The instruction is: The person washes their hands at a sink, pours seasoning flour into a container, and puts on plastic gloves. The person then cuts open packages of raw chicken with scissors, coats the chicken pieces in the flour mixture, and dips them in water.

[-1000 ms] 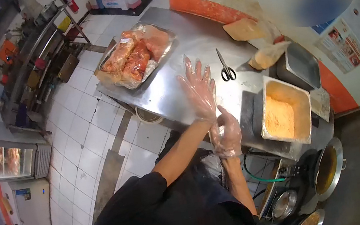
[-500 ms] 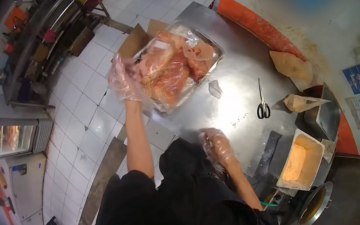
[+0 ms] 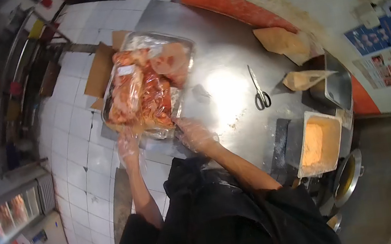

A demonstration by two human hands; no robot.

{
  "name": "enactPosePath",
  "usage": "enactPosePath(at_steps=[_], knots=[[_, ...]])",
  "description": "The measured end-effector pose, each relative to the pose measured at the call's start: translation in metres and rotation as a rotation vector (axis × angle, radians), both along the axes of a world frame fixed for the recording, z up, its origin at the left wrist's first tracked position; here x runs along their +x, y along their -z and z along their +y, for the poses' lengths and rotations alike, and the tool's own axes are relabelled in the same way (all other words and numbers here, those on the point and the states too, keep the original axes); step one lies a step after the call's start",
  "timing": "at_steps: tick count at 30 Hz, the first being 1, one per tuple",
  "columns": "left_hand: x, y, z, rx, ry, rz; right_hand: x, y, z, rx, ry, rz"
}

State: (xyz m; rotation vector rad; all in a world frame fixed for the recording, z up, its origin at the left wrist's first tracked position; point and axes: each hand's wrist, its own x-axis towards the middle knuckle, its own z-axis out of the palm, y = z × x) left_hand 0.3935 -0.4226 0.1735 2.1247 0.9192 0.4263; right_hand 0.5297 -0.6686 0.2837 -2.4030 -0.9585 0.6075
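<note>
A metal tray (image 3: 184, 40) lies at the near-left edge of the steel table, filled with raw reddish meat (image 3: 126, 95) in clear plastic bags. Both my hands wear clear plastic gloves. My left hand (image 3: 129, 145) is at the tray's near-left end, its blurred fingers against the plastic bag (image 3: 153, 131). At the near-right corner is my right hand (image 3: 195, 133), fingers bent together at the edge of the bag; what they pinch is too small to make out. Black-handled scissors (image 3: 259, 92) lie farther right on the table.
On the steel table (image 3: 239, 140) a pale scrap of plastic (image 3: 202, 92) lies near the tray. To the right are paper-like cones (image 3: 304, 79), a metal container (image 3: 337, 81), a bin of orange powder (image 3: 315, 144) and a pan (image 3: 349, 179). An open cardboard box (image 3: 98, 71) stands beyond the tray's left side.
My left hand has come down from the tray's left side to its near end. My right hand has moved from beside my body to the tray's near-right corner. The view has turned.
</note>
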Motion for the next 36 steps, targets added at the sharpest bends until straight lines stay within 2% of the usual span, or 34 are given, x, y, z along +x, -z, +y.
enactPosePath(at_steps=[2, 3, 4, 5, 6, 7, 8, 9, 10, 11, 12, 13, 14, 15, 17, 18, 19, 21, 23, 25, 26, 29, 30, 31, 33, 34, 35, 36], knots=[[0.001, -0.011, -0.018, -0.344, -0.085, -0.047, 0.01, 0.001, -0.008, 0.018, 0.027, 0.007], [0.004, -0.042, -0.046, -0.127, -0.023, -0.081, 0.019, -0.007, -0.017, -0.077, -0.003, 0.058], [0.0, -0.047, -0.064, -0.06, 0.015, -0.105, 0.026, -0.012, -0.029, -0.171, -0.043, 0.108], [-0.005, -0.053, -0.083, 0.008, 0.05, -0.129, 0.032, -0.003, -0.046, -0.145, -0.065, 0.069], [-0.011, -0.058, -0.097, -0.036, 0.076, -0.087, 0.039, -0.03, -0.057, -0.172, -0.022, 0.147], [-0.017, -0.063, -0.11, -0.08, 0.102, -0.044, 0.048, -0.02, -0.081, -0.013, -0.072, 0.038], [-0.018, -0.088, -0.121, -0.087, 0.14, 0.056, 0.067, -0.027, -0.093, 0.01, -0.046, 0.103], [-0.016, -0.108, -0.132, -0.088, 0.122, 0.066, 0.079, -0.001, -0.117, 0.178, 0.118, -0.024], [-0.014, -0.126, -0.141, -0.309, 0.155, 0.176, 0.091, 0.002, -0.138, 0.206, 0.271, -0.21], [-0.014, -0.134, -0.149, -0.531, 0.186, 0.279, 0.106, 0.048, -0.175, 0.07, 0.434, -0.437], [-0.017, -0.128, -0.155, -0.532, 0.162, 0.279, 0.113, 0.015, -0.176, -0.254, 0.628, -0.401], [-0.023, -0.119, -0.162, -0.17, 0.256, 0.095, 0.118, 0.035, -0.203, -0.34, 0.552, -0.874], [-0.028, -0.115, -0.168, 0.197, 0.347, -0.08, 0.124, 0.041, -0.216, -0.361, 0.63, -0.718], [-0.026, -0.12, -0.171, 0.2, 0.329, -0.069, 0.125, 0.04, -0.221, -0.353, 0.612, -0.711], [-0.003, -0.134, -0.173, 0.226, 0.527, -0.004, 0.127, 0.034, -0.229, -0.355, 0.621, -0.412], [0.004, -0.133, -0.18, 0.189, 0.525, 0.021, 0.124, 0.042, -0.237, -0.189, 0.591, -0.427], [0.012, -0.129, -0.185, 0.193, 0.51, 0.028, 0.118, 0.04, -0.235, -0.182, 0.576, -0.422], [0.026, -0.114, -0.197, 0.39, 0.574, 0.009, 0.106, 0.036, -0.231, -0.223, 0.435, -0.59], [0.035, -0.106, -0.207, 0.44, 0.561, 0.055, 0.106, 0.035, -0.228, -0.256, 0.481, -0.496], [0.04, -0.1, -0.212, 0.515, 0.652, 0.109, 0.106, 0.027, -0.227, -0.245, 0.556, -0.299], [0.042, -0.096, -0.215, 0.595, 0.581, -0.028, 0.107, 0.03, -0.229, -0.329, 0.56, -0.29], [0.049, -0.08, -0.224, 0.638, 0.526, -0.096, 0.103, 0.022, -0.23, -0.386, 0.533, -0.171], [0.05, -0.086, -0.225, 0.64, 0.519, -0.1, 0.099, 0.021, -0.231, -0.456, 0.416, -0.213], [0.05, -0.094, -0.224, 0.639, 0.516, -0.115, 0.097, 0.018, -0.235, -0.453, 0.413, -0.222], [0.047, -0.099, -0.224, 0.643, 0.508, -0.133, 0.085, 0.01, -0.235, -0.392, 0.456, -0.097], [0.044, -0.096, -0.226, 0.595, 0.468, -0.157, 0.077, 0.01, -0.239, -0.278, 0.519, -0.101], [0.042, -0.093, -0.23, 0.545, 0.432, -0.178, 0.073, 0.021, -0.251, -0.276, 0.52, -0.1], [0.042, -0.089, -0.232, 0.548, 0.436, -0.179, 0.071, 0.039, -0.262, -0.037, 0.602, 0.128]])
